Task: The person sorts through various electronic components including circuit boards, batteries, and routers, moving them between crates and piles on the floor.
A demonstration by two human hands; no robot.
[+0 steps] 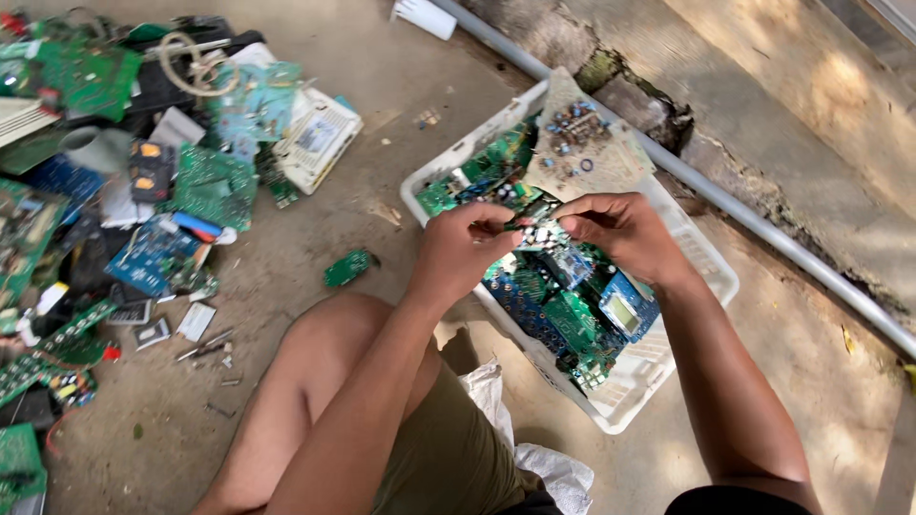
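**Small circuit board being pinched over the white crate**

Above the white crate [708, 250], a small circuit board [536, 229] is being gripped by left hand [465, 250] and right hand [620, 232], fingers clenched on opposite edges. Probably light, stiff, brittle; edges are best held.

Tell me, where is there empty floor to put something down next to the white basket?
Bare floor lies between the white basket and the pile of circuit boards, around one small green board. More lies right of the basket, up to the grey pipe. The pile and basket are crowded. Both hands, left hand and right hand, pinch a small board over the basket.
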